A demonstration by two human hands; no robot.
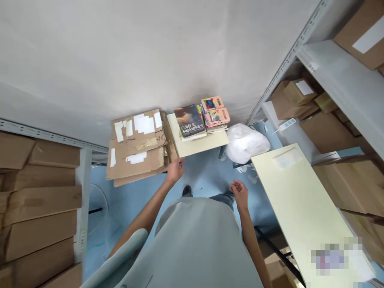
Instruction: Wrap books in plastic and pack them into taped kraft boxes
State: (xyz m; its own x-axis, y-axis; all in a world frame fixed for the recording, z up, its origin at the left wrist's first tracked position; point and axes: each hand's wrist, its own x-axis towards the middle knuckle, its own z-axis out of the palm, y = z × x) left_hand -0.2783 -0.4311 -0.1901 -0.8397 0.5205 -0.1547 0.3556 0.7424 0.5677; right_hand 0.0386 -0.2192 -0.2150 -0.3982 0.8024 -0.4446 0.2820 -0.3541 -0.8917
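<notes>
My left hand (175,169) reaches forward to the near edge of a small cream table (198,146), fingers curled at its corner. On that table lie a dark-covered book (189,121) and a stack of pink-covered books (215,114). My right hand (239,193) hangs lower by my waist, fingers loosely curled, with nothing visible in it. I look straight down over my grey shirt at the blue floor.
Flattened cardboard (136,146) leans left of the small table. A white plastic bag (246,143) lies to its right. A long cream table (303,212) runs along the right. Metal shelving with cardboard boxes stands on the left (39,200) and right (327,116).
</notes>
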